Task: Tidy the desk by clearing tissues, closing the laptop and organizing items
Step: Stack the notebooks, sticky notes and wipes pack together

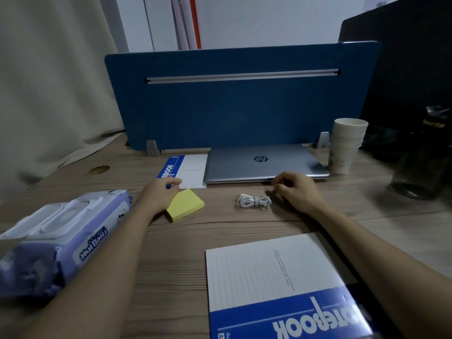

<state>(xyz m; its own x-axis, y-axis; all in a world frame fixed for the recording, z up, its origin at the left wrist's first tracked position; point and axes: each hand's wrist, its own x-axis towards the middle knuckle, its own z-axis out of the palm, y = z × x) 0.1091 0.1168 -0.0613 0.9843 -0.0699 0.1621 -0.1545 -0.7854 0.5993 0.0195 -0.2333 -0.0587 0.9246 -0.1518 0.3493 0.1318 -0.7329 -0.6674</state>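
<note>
"hp" laptop [265, 162], "NOTEBOOK" pads [281, 289], "HuiBaiLi" wipes pkg [61, 243]

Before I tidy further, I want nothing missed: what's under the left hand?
The left hand covers a corner of the yellow sticky-note pad, its fingertips on the far notebook. What lies beneath the palm is hidden.

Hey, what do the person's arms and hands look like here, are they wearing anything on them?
Both forearms are bare as far as the frame shows: no sleeves in view. The left hand and the right hand have no gloves, and no watch, bracelet or ring shows on the wrists or fingers. No markings can be seen in this dim view.
</note>
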